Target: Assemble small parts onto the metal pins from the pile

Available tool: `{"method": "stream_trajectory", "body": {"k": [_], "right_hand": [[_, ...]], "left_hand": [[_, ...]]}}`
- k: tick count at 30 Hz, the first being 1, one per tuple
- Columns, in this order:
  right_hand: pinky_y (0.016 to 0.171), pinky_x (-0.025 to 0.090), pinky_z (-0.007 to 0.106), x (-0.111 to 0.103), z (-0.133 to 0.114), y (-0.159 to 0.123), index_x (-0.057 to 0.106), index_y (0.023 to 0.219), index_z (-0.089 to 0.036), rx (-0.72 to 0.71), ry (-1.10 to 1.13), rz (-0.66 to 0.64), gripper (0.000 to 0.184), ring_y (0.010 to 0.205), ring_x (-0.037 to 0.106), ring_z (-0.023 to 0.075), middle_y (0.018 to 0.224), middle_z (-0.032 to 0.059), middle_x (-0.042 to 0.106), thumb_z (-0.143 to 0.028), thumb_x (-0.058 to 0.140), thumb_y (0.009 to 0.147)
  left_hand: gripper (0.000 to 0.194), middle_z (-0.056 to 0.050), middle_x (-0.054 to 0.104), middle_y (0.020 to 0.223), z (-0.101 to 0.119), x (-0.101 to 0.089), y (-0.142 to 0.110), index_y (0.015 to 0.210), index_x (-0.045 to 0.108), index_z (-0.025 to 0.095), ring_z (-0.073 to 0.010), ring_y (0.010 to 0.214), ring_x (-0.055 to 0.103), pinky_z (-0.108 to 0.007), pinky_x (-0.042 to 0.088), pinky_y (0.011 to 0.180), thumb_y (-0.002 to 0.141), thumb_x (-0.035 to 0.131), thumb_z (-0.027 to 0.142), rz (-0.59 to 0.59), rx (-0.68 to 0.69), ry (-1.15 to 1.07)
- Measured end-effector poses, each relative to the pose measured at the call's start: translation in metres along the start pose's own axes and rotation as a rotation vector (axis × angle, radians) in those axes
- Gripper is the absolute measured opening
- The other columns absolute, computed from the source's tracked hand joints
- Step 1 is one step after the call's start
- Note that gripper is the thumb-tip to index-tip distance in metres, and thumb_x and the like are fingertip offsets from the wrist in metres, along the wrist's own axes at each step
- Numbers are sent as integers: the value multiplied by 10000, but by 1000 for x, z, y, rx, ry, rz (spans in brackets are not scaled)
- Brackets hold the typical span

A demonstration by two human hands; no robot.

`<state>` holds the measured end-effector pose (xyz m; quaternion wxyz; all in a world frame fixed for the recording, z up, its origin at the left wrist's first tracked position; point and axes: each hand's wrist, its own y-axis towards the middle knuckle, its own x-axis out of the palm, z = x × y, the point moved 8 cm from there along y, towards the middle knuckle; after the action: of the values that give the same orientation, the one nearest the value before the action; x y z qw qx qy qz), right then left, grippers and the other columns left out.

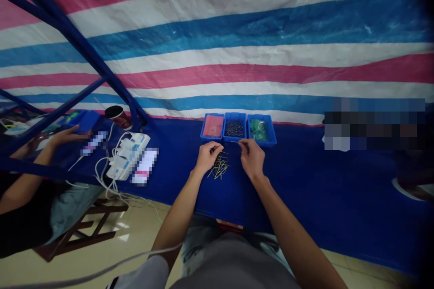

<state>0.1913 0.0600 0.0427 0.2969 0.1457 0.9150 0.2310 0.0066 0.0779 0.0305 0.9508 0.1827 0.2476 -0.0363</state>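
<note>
My left hand and my right hand hover over a blue table, both with fingers pinched. Between the two pinches runs a thin metal pin, held near the front of the bins. Below my hands lies a loose pile of brass-coloured pins. Behind them stand three small blue bins in a row: one with pink parts, one with dark pins, one with green parts.
A white power strip with cables lies at left, near a dark cup. Another person's hand rests on the table at far left. Blue metal frame bars cross the upper left. A striped tarp hangs behind.
</note>
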Motion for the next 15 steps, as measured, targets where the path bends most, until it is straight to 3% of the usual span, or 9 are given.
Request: {"method": "stream_trajectory", "body": {"k": [5, 7, 12, 15], "right_hand": [[909, 411, 427, -15, -16, 35, 679, 924, -209, -67, -130, 206, 223, 988, 551, 270, 1004, 103, 636, -335, 502, 970], [918, 382, 463, -15, -20, 47, 700, 931, -214, -84, -169, 226, 239, 1019, 516, 286, 1028, 100, 632, -348, 506, 970], [898, 395, 450, -8, -19, 30, 712, 985, -228, -137, -125, 147, 215, 1002, 513, 277, 1054, 94, 637, -332, 524, 969], [859, 447, 394, 9, -14, 5, 701, 952, -225, -184, -8, -72, 203, 898, 564, 237, 922, 77, 650, -289, 509, 975]], "left_hand": [[259, -10, 701, 757, -5, 0, 0, 850, 687, 164, -128, 671, 624, -227, 461, 642, 938, 558, 371, 5, -25, -65], [257, -12, 692, 760, -6, 0, 0, 907, 675, 166, -126, 679, 624, -227, 473, 665, 957, 523, 367, 14, -30, -102], [252, -37, 695, 846, -8, -10, 0, 1015, 650, 172, -138, 769, 635, -226, 471, 691, 977, 481, 356, 119, -48, -114], [211, -36, 696, 896, -5, -14, -1, 996, 646, 180, -145, 816, 636, -212, 448, 657, 933, 564, 364, 160, -47, -81]]}}
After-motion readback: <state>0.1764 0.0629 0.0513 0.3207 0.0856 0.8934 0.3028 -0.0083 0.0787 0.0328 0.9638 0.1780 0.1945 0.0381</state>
